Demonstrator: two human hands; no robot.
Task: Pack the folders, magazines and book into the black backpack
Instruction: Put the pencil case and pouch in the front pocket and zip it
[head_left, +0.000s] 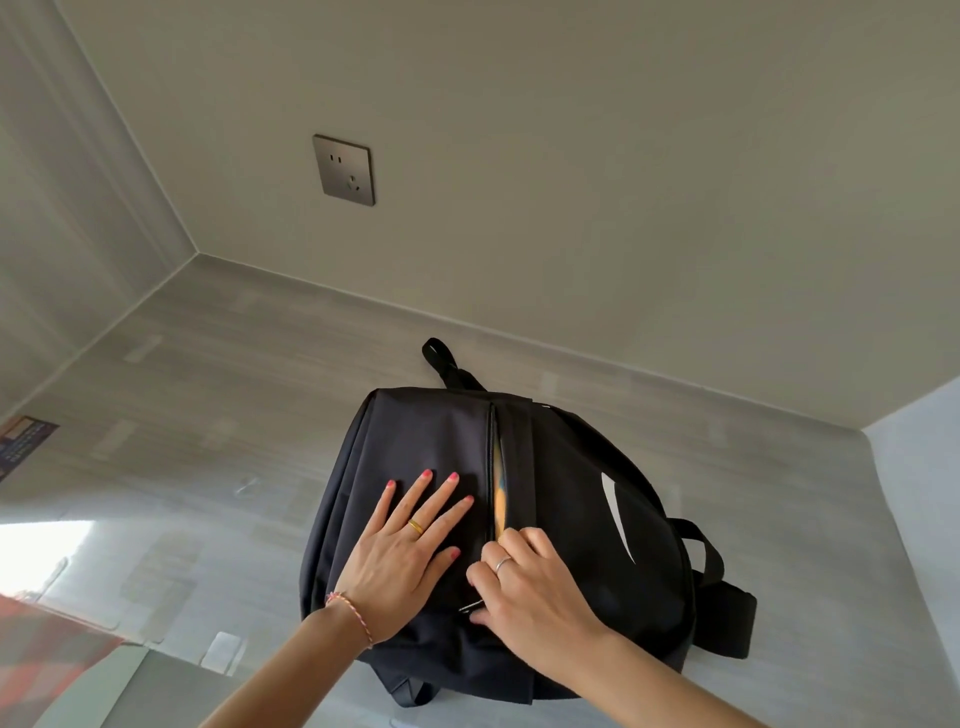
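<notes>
The black backpack (571, 499) lies flat on a grey surface, its top handle pointing away from me. Its zipper runs down the middle and gapes partly open, showing a strip of an orange and blue cover (500, 499) inside. My left hand (405, 551) rests flat on the bag's left panel, fingers spread. My right hand (524, 582) sits at the near end of the zipper with its fingers pinched on the zipper pull (471, 606). No folders, magazines or book lie outside the bag in view.
A grey wall socket (344, 170) is on the wall behind. A dark printed sheet (21, 441) lies at the far left edge. A red patterned fabric (41, 660) shows at the lower left. The bag's straps (722, 608) stick out to the right.
</notes>
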